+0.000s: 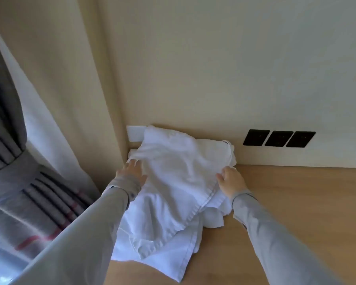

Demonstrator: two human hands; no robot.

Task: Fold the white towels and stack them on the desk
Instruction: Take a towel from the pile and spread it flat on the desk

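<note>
A rumpled pile of white towels (173, 182) lies on the wooden desk (296, 202), pushed into the back left corner against the wall. My left hand (132, 171) rests with straight fingers on the pile's left side. On the right side of the pile, my right hand (230, 179) has its fingers on the edge of the top towel; whether they pinch the cloth is hard to tell. Both arms wear grey sleeves. A hemmed towel edge hangs toward the desk's front.
Three black wall sockets (278, 138) sit low on the cream wall at the right. A white switch plate (135, 133) shows behind the pile. Grey and white curtains (19, 161) hang at the left beside the desk.
</note>
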